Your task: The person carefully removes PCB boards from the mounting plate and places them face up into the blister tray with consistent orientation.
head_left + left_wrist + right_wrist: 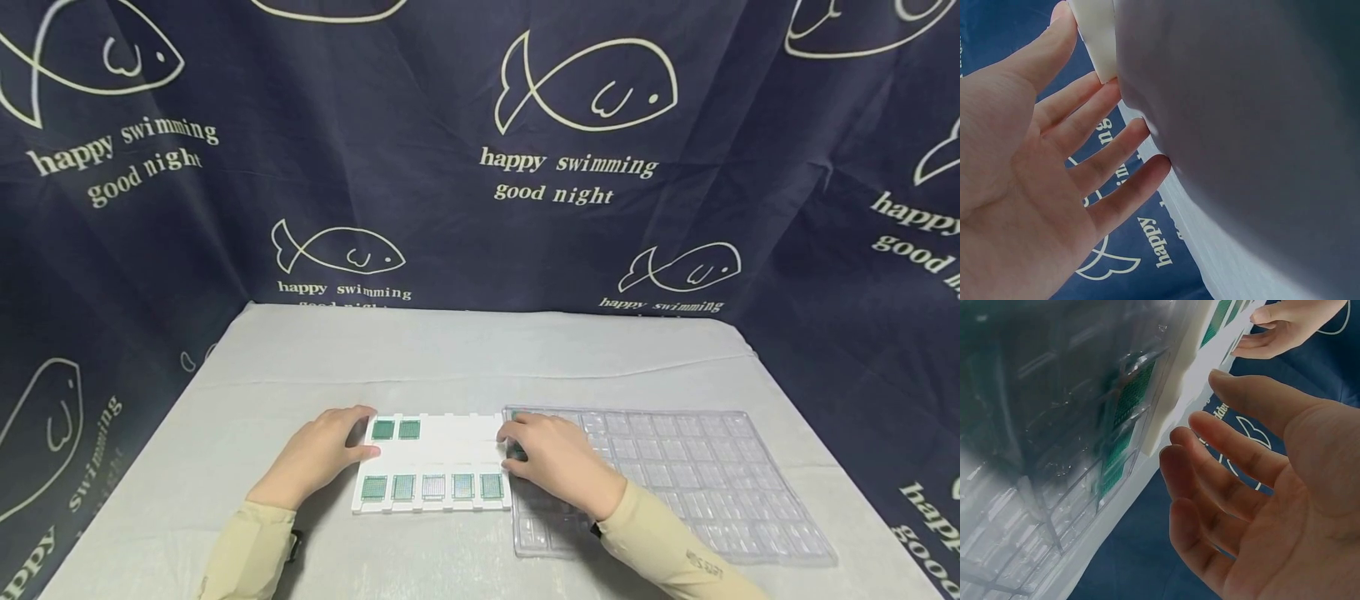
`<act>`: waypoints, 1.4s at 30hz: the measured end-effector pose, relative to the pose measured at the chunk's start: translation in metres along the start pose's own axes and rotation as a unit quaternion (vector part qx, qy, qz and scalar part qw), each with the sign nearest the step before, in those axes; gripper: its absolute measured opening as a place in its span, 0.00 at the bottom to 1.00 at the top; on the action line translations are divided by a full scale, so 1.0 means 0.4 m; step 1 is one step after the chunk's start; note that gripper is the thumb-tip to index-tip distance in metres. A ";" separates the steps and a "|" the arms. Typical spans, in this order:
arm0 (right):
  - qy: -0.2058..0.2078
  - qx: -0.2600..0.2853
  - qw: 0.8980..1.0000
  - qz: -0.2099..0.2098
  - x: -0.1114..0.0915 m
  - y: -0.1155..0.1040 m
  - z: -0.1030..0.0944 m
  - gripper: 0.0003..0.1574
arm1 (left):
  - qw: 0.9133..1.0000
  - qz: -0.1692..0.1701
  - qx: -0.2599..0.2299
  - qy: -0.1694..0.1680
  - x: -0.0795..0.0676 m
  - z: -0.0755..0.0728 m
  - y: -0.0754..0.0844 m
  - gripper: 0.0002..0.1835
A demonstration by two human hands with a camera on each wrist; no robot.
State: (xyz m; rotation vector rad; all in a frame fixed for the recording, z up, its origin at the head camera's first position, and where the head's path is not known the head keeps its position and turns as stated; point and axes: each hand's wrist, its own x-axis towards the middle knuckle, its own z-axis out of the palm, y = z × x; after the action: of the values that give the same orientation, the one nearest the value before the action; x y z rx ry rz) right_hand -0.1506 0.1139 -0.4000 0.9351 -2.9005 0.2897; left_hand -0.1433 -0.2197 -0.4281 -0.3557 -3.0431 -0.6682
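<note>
A white tray (457, 450) lies flat on the table. Two green square chips (383, 430) sit at its upper left, and several more chips (433, 487) line its lower row. My left hand (318, 454) touches the tray's left edge, its fingers fairly straight in the left wrist view. Over the tray's right edge is my right hand (558, 457), fingers loosely bent, with nothing visible between them in the right wrist view. Beside the white tray lies a clear compartment tray (690, 467). Green pieces (1132, 394) sit in its left column, partly hidden by the right hand in the head view.
A pale cloth covers the table (450, 350). Dark blue curtains (420, 167) printed with fish and lettering hang behind it and at both sides. The clear tray reaches toward the table's right side.
</note>
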 end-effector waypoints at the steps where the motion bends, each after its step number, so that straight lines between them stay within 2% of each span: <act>1: 0.000 -0.002 1.000 0.000 0.002 -0.001 -0.001 0.16 | 1.000 0.000 0.000 0.000 0.000 0.000 0.000 0.29; 12: 0.013 -0.003 1.000 -0.021 0.025 -0.001 0.000 0.16 | 1.000 -0.001 -0.001 0.001 0.000 0.000 0.000 0.28; 31: 0.005 0.021 0.999 -0.030 0.063 -0.013 -0.004 0.15 | 1.000 0.004 0.001 0.015 0.000 0.004 -0.003 0.27; 42: 0.015 0.005 0.998 -0.060 0.097 -0.023 -0.002 0.15 | 1.000 0.004 0.003 0.015 0.001 0.006 -0.006 0.28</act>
State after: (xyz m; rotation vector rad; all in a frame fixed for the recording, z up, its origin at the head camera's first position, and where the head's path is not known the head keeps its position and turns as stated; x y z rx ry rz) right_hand -0.1765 0.0846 -0.3926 1.0915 -2.8042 0.3081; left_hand -0.1439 -0.2207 -0.4314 -0.3546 -3.0126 -0.6576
